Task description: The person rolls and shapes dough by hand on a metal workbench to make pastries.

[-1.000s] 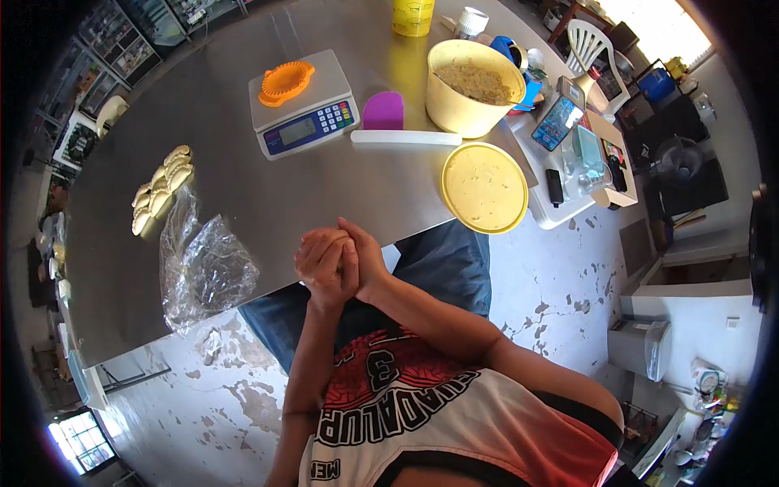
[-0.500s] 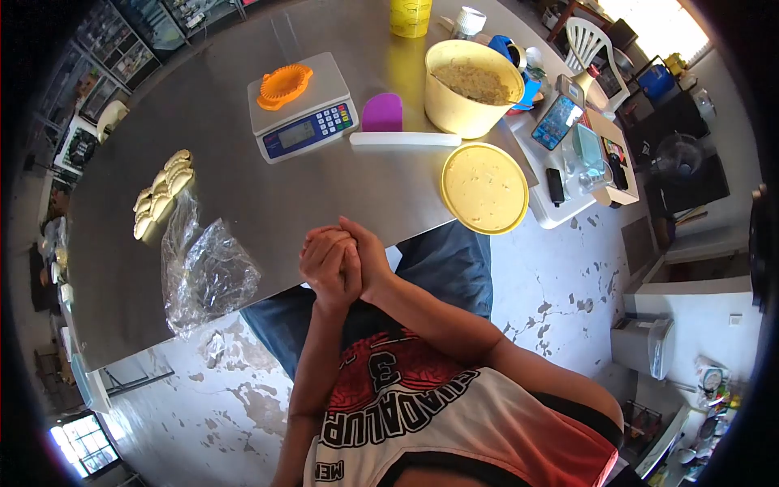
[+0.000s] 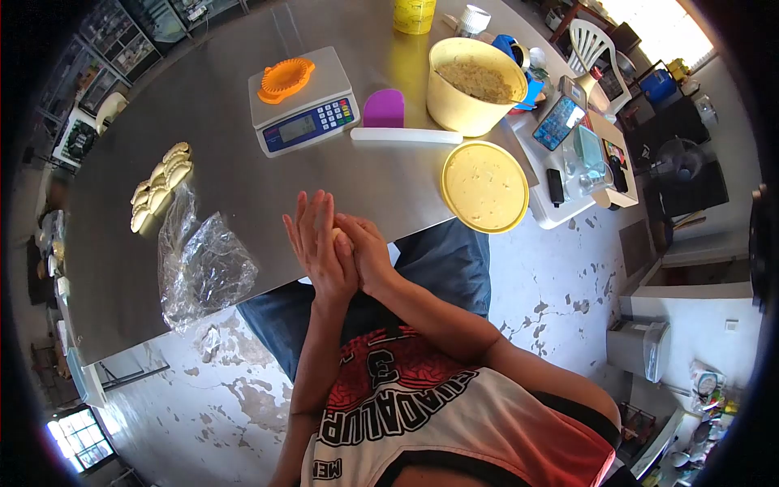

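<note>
Near the table's front edge, my two hands are pressed together at the palms. A small pale piece of dough (image 3: 337, 234) shows between them, mostly hidden. My left hand (image 3: 320, 256) has its fingers stretched upward, with the thumb beside the dough. Closed around the other side is my right hand (image 3: 372, 253), its fingers partly behind the left. A clear plastic sheet (image 3: 213, 272) lies crumpled to the left. Farther left, several folded empanadas (image 3: 162, 187) sit in a cluster. An orange empanada mould (image 3: 286, 79) rests opened out on the digital scale (image 3: 331, 77).
A purple scraper (image 3: 384, 109) and a white bar (image 3: 406, 135) lie beside the scale. Right of them stand a cream tub of filling (image 3: 462, 114) and a yellow lid (image 3: 484, 187) overhanging the edge. A phone (image 3: 560, 122) stands at the far right. A yellow container (image 3: 412, 16) is behind.
My hands were clasped with fingers wrapped together; now the left fingers are straightened and the dough shows between the palms. The table items have not visibly been moved.
</note>
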The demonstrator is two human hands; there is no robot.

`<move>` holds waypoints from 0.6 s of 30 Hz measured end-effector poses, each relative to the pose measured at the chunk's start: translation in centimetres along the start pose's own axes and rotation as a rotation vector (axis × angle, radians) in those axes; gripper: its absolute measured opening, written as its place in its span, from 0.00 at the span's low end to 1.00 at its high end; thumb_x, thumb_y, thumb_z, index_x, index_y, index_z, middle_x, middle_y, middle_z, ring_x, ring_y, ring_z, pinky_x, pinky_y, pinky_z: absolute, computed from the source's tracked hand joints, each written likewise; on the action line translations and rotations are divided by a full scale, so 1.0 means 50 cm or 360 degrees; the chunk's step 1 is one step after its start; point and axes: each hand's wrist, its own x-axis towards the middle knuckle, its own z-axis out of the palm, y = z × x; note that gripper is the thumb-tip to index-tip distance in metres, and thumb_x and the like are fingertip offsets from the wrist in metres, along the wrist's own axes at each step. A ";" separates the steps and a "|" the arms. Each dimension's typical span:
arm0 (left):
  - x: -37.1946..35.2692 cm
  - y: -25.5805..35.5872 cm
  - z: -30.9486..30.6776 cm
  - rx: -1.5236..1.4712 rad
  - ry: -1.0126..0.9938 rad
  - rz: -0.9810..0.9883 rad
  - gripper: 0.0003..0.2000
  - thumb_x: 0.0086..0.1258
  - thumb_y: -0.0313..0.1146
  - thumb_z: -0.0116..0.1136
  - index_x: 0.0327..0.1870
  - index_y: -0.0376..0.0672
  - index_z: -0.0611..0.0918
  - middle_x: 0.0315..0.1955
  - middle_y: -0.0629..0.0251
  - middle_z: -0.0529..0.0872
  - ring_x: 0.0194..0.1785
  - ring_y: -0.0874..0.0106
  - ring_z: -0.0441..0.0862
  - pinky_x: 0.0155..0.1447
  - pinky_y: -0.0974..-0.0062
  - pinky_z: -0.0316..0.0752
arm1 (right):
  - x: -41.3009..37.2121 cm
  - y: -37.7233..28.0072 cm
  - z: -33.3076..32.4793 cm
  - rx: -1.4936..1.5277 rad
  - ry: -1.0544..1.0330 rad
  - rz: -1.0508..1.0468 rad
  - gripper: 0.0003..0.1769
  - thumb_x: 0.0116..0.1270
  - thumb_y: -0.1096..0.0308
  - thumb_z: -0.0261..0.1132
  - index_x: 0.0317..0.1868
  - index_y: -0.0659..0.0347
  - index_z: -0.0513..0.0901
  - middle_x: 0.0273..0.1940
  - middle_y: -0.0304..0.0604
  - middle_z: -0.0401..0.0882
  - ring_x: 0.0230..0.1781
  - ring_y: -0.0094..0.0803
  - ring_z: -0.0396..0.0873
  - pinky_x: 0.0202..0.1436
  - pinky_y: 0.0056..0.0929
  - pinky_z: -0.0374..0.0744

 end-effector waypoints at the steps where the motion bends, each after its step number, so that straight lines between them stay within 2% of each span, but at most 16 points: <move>1: 0.003 0.009 0.001 -0.0002 0.0003 0.0002 0.25 0.80 0.43 0.38 0.72 0.39 0.73 0.69 0.52 0.73 0.77 0.54 0.64 0.80 0.42 0.46 | 0.004 0.000 -0.009 -0.0002 -0.0002 -0.0004 0.18 0.80 0.60 0.55 0.38 0.64 0.83 0.32 0.36 0.81 0.31 0.21 0.79 0.36 0.20 0.78; 3: 0.008 0.031 -0.001 -0.0632 0.0119 -0.0341 0.28 0.83 0.47 0.34 0.74 0.38 0.68 0.70 0.50 0.73 0.75 0.54 0.66 0.80 0.45 0.50 | 0.011 0.002 -0.031 -0.0433 -0.0221 -0.0339 0.19 0.80 0.59 0.52 0.43 0.65 0.84 0.39 0.42 0.85 0.35 0.26 0.82 0.41 0.26 0.81; 4: 0.002 0.033 -0.005 -0.0629 0.0118 -0.0336 0.28 0.83 0.47 0.34 0.74 0.38 0.68 0.70 0.50 0.73 0.75 0.54 0.66 0.80 0.45 0.50 | 0.008 -0.007 -0.031 -0.0428 -0.0224 -0.0343 0.19 0.80 0.59 0.52 0.43 0.65 0.84 0.39 0.42 0.85 0.35 0.26 0.82 0.41 0.26 0.81; 6: -0.020 0.037 -0.009 -0.2100 0.0247 -0.1382 0.30 0.83 0.52 0.32 0.73 0.37 0.67 0.68 0.49 0.74 0.72 0.55 0.69 0.78 0.51 0.57 | -0.005 -0.024 -0.031 -0.1256 -0.0284 -0.0722 0.15 0.77 0.62 0.55 0.43 0.64 0.84 0.41 0.46 0.85 0.42 0.35 0.84 0.52 0.37 0.82; 7: -0.025 0.024 -0.013 -0.2105 0.0237 -0.1386 0.30 0.83 0.52 0.32 0.73 0.37 0.67 0.68 0.49 0.74 0.72 0.55 0.69 0.78 0.51 0.57 | -0.010 -0.026 -0.019 -0.1258 -0.0273 -0.0723 0.15 0.77 0.62 0.55 0.43 0.64 0.84 0.41 0.46 0.85 0.42 0.35 0.84 0.52 0.37 0.82; 9: -0.031 -0.012 -0.028 -0.3330 -0.0429 -0.1350 0.29 0.84 0.52 0.31 0.70 0.38 0.70 0.65 0.51 0.76 0.71 0.57 0.71 0.77 0.59 0.62 | -0.015 -0.016 0.012 -0.2127 -0.0618 -0.1614 0.14 0.72 0.64 0.57 0.47 0.64 0.85 0.47 0.49 0.84 0.54 0.45 0.82 0.67 0.52 0.73; 10: -0.032 -0.011 -0.028 -0.3329 -0.0431 -0.1347 0.29 0.84 0.52 0.31 0.70 0.38 0.70 0.65 0.51 0.76 0.71 0.57 0.71 0.77 0.59 0.62 | -0.018 -0.006 0.010 -0.2151 -0.0697 -0.1551 0.17 0.69 0.63 0.60 0.52 0.62 0.84 0.52 0.49 0.83 0.65 0.49 0.76 0.75 0.61 0.61; 18: -0.044 0.009 -0.045 -0.2464 0.0614 -0.2122 0.26 0.85 0.49 0.32 0.67 0.38 0.73 0.62 0.54 0.78 0.67 0.60 0.75 0.72 0.63 0.69 | -0.008 0.010 -0.008 -0.2245 -0.0869 -0.1577 0.21 0.70 0.59 0.60 0.58 0.59 0.83 0.55 0.48 0.81 0.70 0.46 0.72 0.75 0.57 0.61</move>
